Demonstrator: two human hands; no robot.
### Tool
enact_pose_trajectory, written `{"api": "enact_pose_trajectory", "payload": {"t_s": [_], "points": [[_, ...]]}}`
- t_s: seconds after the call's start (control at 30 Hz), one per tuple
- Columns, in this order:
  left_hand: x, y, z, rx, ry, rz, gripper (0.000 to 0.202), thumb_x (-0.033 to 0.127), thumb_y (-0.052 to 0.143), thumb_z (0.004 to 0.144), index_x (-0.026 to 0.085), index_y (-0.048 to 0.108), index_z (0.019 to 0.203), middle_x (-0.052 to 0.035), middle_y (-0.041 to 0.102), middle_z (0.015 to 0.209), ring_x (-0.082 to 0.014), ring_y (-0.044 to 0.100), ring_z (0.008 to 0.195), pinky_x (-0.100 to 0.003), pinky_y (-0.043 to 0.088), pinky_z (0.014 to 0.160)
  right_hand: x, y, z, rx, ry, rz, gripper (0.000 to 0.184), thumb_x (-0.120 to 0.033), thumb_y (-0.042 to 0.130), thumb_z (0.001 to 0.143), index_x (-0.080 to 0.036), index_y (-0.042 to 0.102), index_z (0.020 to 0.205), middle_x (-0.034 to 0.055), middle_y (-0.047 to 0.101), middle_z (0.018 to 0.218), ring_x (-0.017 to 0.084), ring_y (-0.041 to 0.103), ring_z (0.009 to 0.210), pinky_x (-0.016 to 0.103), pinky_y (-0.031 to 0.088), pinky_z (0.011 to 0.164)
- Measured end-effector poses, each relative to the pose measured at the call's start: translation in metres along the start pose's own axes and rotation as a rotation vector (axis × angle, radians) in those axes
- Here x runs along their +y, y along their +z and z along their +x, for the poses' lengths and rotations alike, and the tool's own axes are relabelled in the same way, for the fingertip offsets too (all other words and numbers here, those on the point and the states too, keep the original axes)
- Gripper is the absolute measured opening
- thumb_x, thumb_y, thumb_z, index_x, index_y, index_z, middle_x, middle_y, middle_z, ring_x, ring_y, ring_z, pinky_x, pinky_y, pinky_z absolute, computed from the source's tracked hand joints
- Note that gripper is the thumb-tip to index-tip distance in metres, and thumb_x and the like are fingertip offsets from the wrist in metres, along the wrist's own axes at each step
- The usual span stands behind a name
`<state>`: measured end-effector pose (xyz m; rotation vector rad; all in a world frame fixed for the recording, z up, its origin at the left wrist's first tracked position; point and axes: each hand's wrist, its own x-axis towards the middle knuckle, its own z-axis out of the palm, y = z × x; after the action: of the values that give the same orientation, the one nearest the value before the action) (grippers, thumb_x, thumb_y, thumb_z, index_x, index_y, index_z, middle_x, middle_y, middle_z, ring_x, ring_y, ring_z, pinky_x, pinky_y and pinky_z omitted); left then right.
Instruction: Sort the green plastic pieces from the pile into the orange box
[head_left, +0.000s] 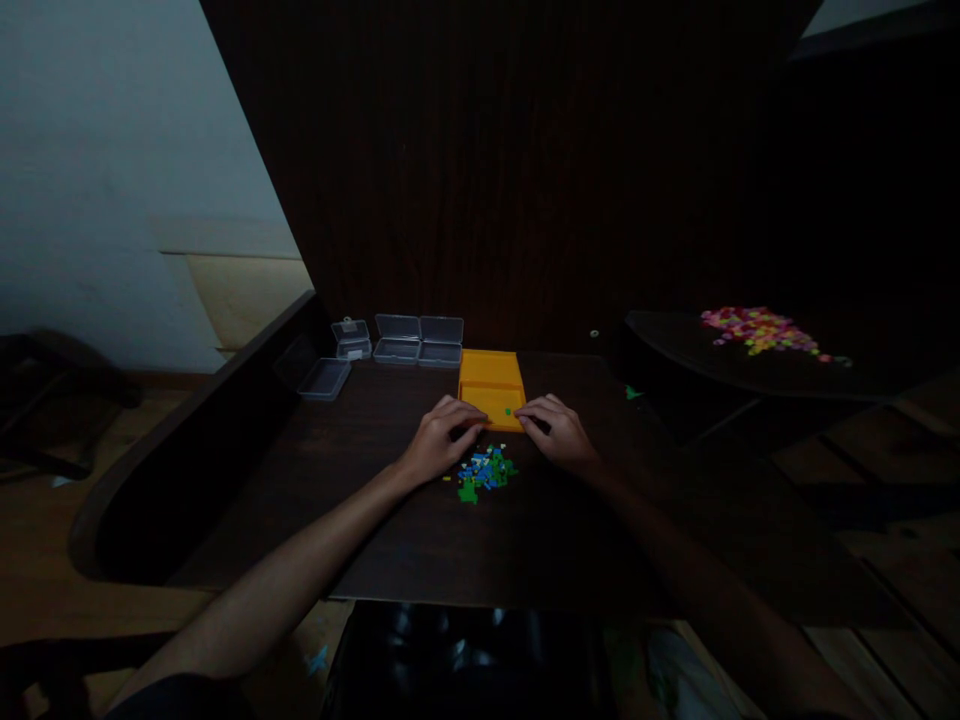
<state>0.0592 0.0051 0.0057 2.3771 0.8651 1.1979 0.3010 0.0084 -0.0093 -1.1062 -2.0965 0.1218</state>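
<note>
An open yellow plastic box [491,390] lies on the dark desk, its lid folded back away from me. One small green piece [508,411] rests inside the tray part. My left hand [444,436] reaches over the box's front left corner, thumb and fingers drawn together; what is between them is too small to make out. At the front right side, my right hand [559,432] has its fingertips closed at the rim, and I cannot tell what they grip. Just in front of the box is a loose pile of tiny blue, green, white and yellow toy pieces [487,470].
Clear plastic cases [418,340] with raised lids stand at the back left, beside a clear tray [325,379]. A raised dark side panel [187,450] borders the desk's left. Colourful beads [761,330] are heaped on a right-hand shelf; a green piece [632,392] lies near it.
</note>
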Motion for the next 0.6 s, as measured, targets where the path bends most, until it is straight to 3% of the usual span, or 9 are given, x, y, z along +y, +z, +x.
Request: {"api": "enact_pose_trajectory", "payload": {"t_s": [0.17, 0.33, 0.6], "points": [[-0.005, -0.002, 0.001, 0.090, -0.101, -0.018, 0.014, 0.028, 0.058, 0.092, 0.019, 0.069, 0.094, -0.0050, 0.072, 0.091, -0.0184, 0.063, 0.087, -0.034, 0.051, 0.080, -0.002, -0.001, -0.001, -0.073, -0.022, -0.086, 0.023, -0.028, 0.052, 0.093, -0.021, 0.073, 0.091, 0.0094, 0.071, 0.091, 0.024, 0.058, 0.084, 0.041, 0.047, 0.079], [-0.011, 0.000, 0.000, 0.117, -0.182, 0.000, 0.016, 0.028, 0.059, 0.091, 0.017, 0.066, 0.101, -0.0037, 0.067, 0.085, -0.0161, 0.062, 0.078, -0.029, 0.051, 0.072, -0.005, -0.002, -0.003, -0.150, -0.066, -0.250, 0.024, -0.031, 0.052, 0.094, -0.021, 0.074, 0.094, 0.0092, 0.072, 0.095, 0.025, 0.054, 0.088, 0.041, 0.042, 0.080], [-0.012, -0.005, 0.004, 0.036, -0.106, 0.065, 0.012, 0.025, 0.055, 0.092, 0.018, 0.064, 0.090, -0.0039, 0.068, 0.086, -0.0185, 0.060, 0.084, -0.032, 0.048, 0.078, -0.004, -0.004, -0.004, -0.133, -0.126, -0.316, 0.021, -0.030, 0.055, 0.093, -0.020, 0.074, 0.092, 0.0074, 0.071, 0.095, 0.023, 0.053, 0.090, 0.038, 0.038, 0.076]]}}
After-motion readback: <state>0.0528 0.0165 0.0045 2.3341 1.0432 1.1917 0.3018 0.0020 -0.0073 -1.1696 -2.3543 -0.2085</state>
